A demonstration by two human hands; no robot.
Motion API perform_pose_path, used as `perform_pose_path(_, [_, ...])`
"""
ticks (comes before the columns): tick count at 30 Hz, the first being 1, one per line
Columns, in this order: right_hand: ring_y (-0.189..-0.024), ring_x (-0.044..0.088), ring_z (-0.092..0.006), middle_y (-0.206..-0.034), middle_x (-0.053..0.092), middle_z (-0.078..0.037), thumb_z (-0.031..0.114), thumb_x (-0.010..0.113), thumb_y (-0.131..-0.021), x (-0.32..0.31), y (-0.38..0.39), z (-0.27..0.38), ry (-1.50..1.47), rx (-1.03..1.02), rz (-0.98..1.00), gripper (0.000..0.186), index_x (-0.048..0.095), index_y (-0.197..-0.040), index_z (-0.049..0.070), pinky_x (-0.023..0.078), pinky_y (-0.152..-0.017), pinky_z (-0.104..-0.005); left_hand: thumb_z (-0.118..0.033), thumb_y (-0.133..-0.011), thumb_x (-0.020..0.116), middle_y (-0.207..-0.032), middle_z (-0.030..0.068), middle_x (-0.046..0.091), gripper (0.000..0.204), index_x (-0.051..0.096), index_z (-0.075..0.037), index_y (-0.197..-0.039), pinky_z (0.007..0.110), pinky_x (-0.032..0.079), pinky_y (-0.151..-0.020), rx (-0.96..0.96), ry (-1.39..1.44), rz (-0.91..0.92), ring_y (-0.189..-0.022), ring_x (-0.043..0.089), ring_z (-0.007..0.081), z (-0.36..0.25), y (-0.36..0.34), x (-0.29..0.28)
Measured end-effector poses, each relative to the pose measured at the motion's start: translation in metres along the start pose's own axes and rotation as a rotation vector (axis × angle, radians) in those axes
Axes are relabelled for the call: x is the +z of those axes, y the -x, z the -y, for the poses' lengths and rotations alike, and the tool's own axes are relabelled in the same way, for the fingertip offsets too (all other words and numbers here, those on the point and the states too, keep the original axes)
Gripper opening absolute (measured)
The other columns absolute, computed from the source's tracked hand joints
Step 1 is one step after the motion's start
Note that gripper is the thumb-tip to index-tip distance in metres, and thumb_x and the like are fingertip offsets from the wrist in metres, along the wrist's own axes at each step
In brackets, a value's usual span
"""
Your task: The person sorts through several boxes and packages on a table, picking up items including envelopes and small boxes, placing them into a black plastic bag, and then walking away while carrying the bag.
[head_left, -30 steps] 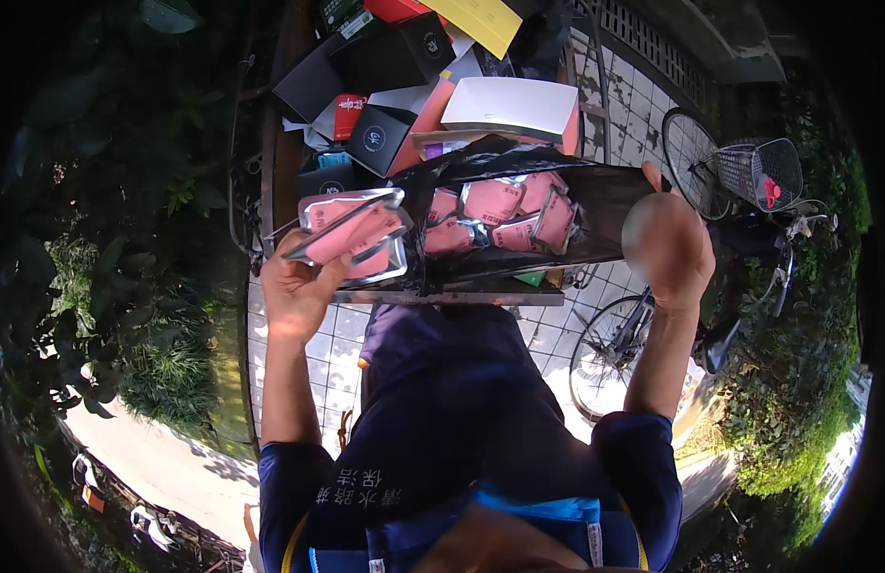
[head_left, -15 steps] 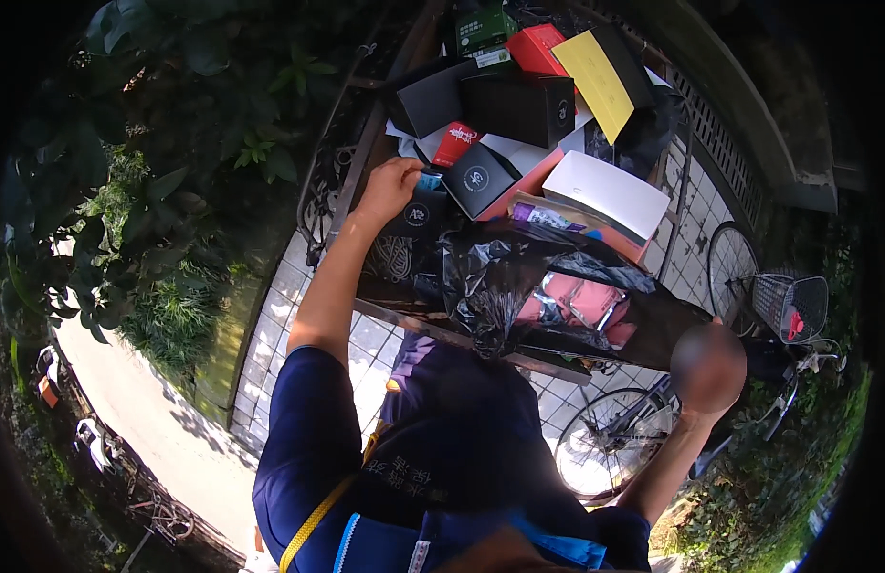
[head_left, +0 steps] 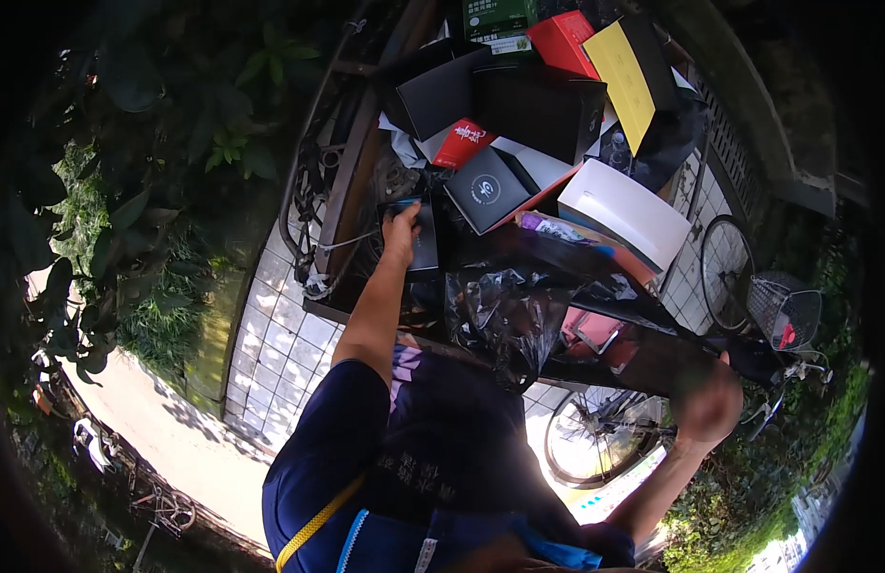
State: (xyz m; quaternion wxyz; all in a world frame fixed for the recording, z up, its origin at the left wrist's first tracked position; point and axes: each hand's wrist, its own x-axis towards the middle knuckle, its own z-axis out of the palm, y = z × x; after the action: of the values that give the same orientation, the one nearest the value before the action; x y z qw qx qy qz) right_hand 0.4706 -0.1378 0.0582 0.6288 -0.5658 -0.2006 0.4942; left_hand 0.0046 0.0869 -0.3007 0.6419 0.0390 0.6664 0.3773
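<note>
My left hand [head_left: 401, 232] is closed on the upper part of a small black box [head_left: 424, 246], at the left side of a cart full of cartons. A black plastic bag [head_left: 505, 310] spreads along the cart's near side, with pink packs [head_left: 591, 329] showing through its opening. At the bag's right end, my right hand [head_left: 707, 403] is curled in a fist against the dark plastic, though its fingers are blurred. Just beyond the left hand lies a black box with a round white emblem [head_left: 486, 188]. A white box [head_left: 624, 215] leans right of it.
Further back are open black boxes [head_left: 538, 110], a red box [head_left: 564, 45], a yellow panel [head_left: 621, 84] and a green carton [head_left: 500, 21]. The cart's metal side rail [head_left: 309, 134] runs at left. Bicycles stand at right, one with a wire basket [head_left: 786, 310].
My left hand has come nearer and slightly right, onto the small black box, which now sits at a different angle. The bag has sagged over more of the pink packs. My right hand stays nearly in place.
</note>
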Motion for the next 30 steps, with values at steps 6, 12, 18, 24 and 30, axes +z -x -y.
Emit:
perform_pose_path(6, [-0.060,0.042,-0.0118,-0.071,0.045,0.001,0.028,0.045,-0.096,0.047,-0.003,0.012,-0.121,0.086,-0.206,0.024,0.049,-0.105,0.007,0.037,-0.051,-0.0256,-0.050,-0.070,0.077,-0.111,0.0023,0.057,0.065,0.053,-0.014,-0.119,0.045,0.045,-0.076,-0.161,0.125,-0.053,-0.104,0.053,0.0209,0.000,-0.016,0.032])
perform_pose_path(12, [-0.049,0.045,-0.0129,-0.065,0.050,0.000,0.030,0.045,-0.095,0.044,-0.006,-0.004,-0.262,0.127,-0.150,0.028,0.054,-0.111,0.009,0.037,-0.041,-0.0260,-0.047,-0.070,0.078,-0.104,0.0061,0.059,0.063,0.052,-0.010,-0.115,0.047,0.048,-0.082,-0.061,0.295,-0.050,-0.099,0.056,0.0232,-0.001,-0.019,0.021])
perform_pose_path(18, [-0.056,0.055,-0.0142,-0.070,0.057,-0.003,0.035,0.051,-0.092,0.048,-0.002,-0.018,-0.264,0.045,-0.165,0.041,0.049,-0.121,0.006,0.044,-0.045,-0.0286,-0.010,-0.091,0.059,-0.099,0.0141,0.063,0.024,0.054,0.001,-0.111,0.041,0.058,-0.075,-0.171,0.435,0.340,-0.086,0.065,0.0266,-0.025,0.019,-0.005])
perform_pose_path(24, [-0.065,0.056,-0.0128,-0.084,0.058,-0.005,0.024,0.042,-0.094,0.088,-0.020,-0.006,0.192,-0.075,-0.239,0.046,0.041,-0.131,-0.002,0.049,-0.061,-0.0260,-0.008,-0.089,0.058,-0.105,0.0142,0.064,0.028,0.054,0.006,-0.114,0.035,0.054,-0.081,0.246,0.353,0.344,-0.090,0.065,0.0245,-0.107,0.187,0.031])
perform_pose_path(30, [-0.074,0.058,-0.0147,-0.093,0.059,-0.006,0.023,0.041,-0.093,0.089,-0.008,0.010,-0.153,-0.007,0.061,0.057,0.028,-0.142,-0.002,0.049,-0.063,-0.0268,-0.015,-0.083,0.070,-0.097,0.0110,0.066,0.041,0.054,0.005,-0.115,0.029,0.052,-0.074,0.391,-0.096,0.744,-0.080,0.066,0.0183,-0.081,0.335,0.121])
